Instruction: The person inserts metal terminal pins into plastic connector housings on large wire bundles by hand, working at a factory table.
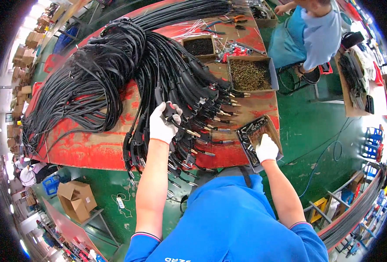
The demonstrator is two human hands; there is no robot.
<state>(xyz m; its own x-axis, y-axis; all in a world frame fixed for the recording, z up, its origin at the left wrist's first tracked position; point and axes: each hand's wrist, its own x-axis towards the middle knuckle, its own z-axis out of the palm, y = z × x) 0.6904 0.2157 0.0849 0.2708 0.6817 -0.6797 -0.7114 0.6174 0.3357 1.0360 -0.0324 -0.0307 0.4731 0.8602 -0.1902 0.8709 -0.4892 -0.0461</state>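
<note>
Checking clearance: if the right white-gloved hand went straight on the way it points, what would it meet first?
Likely the slender coppery parts just ahead of the right hand, inside the open brown rectangular box. Depth is unclear; the hand may already touch them.

The worn red table carries a big heap of black cables. An open box and orange-handled pliers lie toward its right side.
</note>
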